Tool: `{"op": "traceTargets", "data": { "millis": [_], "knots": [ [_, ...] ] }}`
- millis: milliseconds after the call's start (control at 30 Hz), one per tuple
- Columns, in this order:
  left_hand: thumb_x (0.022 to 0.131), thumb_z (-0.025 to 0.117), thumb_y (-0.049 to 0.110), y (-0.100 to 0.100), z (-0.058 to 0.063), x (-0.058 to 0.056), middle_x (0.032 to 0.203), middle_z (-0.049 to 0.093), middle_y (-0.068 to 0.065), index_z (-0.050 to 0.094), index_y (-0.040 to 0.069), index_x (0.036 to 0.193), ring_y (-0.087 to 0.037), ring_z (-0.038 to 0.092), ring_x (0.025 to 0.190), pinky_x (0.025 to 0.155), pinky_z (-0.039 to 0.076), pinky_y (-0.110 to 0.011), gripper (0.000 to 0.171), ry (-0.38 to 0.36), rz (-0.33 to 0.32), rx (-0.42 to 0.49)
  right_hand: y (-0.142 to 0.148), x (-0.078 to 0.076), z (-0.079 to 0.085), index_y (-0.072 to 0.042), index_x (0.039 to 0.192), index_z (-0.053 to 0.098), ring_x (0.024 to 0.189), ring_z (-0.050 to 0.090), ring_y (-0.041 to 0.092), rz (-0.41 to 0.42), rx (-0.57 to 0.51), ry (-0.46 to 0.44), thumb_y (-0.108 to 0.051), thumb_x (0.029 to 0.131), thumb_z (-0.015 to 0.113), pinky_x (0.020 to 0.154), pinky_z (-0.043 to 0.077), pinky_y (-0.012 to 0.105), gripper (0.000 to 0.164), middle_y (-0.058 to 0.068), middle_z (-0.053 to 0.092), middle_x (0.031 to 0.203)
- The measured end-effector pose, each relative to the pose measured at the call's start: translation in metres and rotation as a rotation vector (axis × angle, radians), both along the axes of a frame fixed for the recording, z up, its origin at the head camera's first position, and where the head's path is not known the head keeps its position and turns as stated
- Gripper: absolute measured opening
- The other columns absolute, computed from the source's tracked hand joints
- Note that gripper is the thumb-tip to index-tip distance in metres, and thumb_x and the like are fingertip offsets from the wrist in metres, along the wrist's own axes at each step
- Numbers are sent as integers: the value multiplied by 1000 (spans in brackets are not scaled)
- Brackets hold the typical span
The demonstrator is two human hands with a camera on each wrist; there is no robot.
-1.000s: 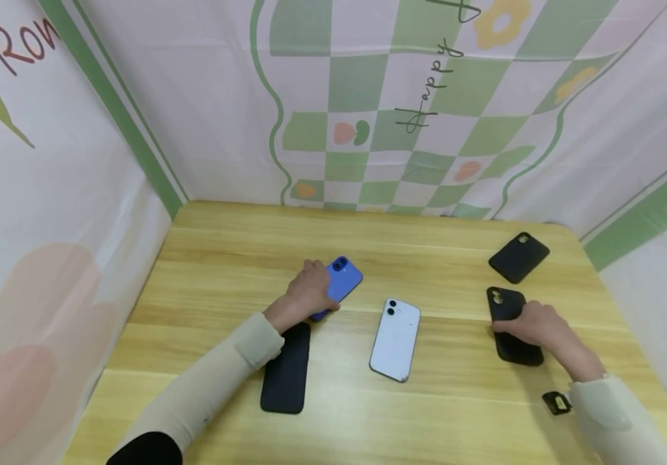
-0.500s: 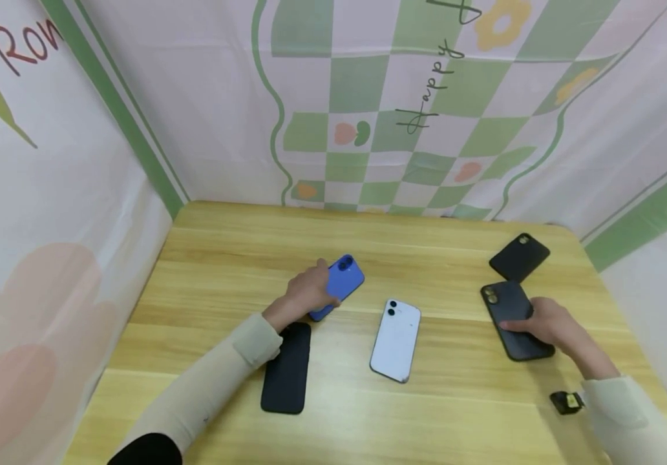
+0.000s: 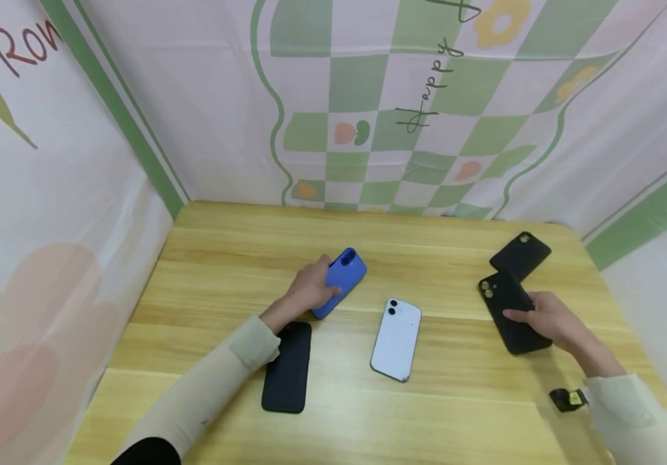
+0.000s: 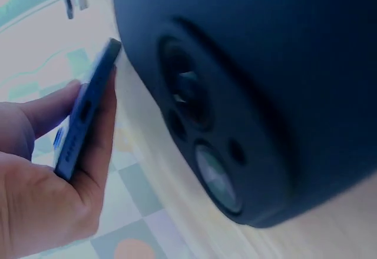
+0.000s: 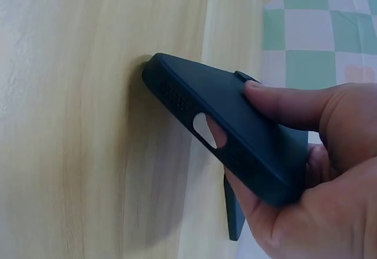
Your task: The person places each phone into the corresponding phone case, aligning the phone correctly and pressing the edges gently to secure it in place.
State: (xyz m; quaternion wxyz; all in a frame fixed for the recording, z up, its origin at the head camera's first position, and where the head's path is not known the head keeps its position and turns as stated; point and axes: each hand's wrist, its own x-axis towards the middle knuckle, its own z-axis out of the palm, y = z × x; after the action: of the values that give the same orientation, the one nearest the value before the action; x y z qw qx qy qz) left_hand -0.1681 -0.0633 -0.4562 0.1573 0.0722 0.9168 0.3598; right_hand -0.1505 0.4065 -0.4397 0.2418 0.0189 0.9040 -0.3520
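My left hand [image 3: 312, 284] grips a blue phone [image 3: 345, 278] by its long edges, thumb on the near side, camera end pointing away. In the left wrist view the phone [image 4: 85, 118] stands on edge between thumb and fingers, its charging port showing. My right hand [image 3: 551, 320] holds a black phone case [image 3: 505, 300], thumb across its back and fingers underneath. The right wrist view shows the case [image 5: 218, 112] tilted, its oval bottom cutout letting light through. In the head view its upper end overlaps a smaller black case [image 3: 522, 255] behind it.
A white phone [image 3: 395, 340] lies back up at the middle of the wooden table [image 3: 426, 420]. Under my left cuff lies a black phone [image 3: 287, 374]; a dark camera bump [image 4: 206, 123] fills much of the left wrist view. A printed cloth [image 3: 223, 148] hangs behind the table.
The right hand has raised the black case off the table and turned it slightly, its camera end shifting left and away. The left hand has moved the blue phone slightly up and away.
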Motion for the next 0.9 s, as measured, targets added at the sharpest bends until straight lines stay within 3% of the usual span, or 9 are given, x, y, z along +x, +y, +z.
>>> {"op": "traceTargets", "data": {
  "millis": [100,233,367,533,700,900],
  "knots": [
    [104,71,21,0,1,-1,140,62,-28,42,-6,155,-39,65,121,96,59,-49,65,-1,32,50,-1,-1,-1,27,133,48,79,75,23,-16,-33,1,-14,111,56,70,63,36,48,16,76,94],
    [107,66,21,-3,4,-1,141,61,-28,41,-7,155,-39,66,121,97,59,-49,61,4,81,144,-4,-3,1,23,126,58,82,73,17,-42,-59,-1,-20,113,53,74,61,31,46,15,77,97],
    [109,62,18,-7,6,0,142,59,-26,41,-4,156,-39,63,125,103,55,-53,56,-57,151,331,-12,-6,6,12,110,68,78,71,12,-67,-105,-1,-25,112,56,72,60,28,39,5,76,89],
    [110,60,16,-10,12,6,148,56,-24,34,1,161,-40,62,128,106,54,-56,59,-163,215,581,-32,-8,22,1,99,69,69,59,8,-54,-139,29,-31,109,62,66,55,26,34,-8,61,71],
    [112,54,16,-6,20,16,137,64,-23,27,4,164,-37,72,115,98,60,-53,59,-224,212,773,-61,-8,41,13,121,68,76,70,7,-36,-215,82,-25,106,68,73,60,23,41,-2,76,79],
    [116,42,23,-2,31,30,137,65,-21,24,7,165,-34,71,117,100,59,-52,54,-267,192,838,-89,-7,59,17,141,55,82,74,5,-34,-252,128,-20,102,74,78,60,19,57,-3,81,89]
  ]
}}
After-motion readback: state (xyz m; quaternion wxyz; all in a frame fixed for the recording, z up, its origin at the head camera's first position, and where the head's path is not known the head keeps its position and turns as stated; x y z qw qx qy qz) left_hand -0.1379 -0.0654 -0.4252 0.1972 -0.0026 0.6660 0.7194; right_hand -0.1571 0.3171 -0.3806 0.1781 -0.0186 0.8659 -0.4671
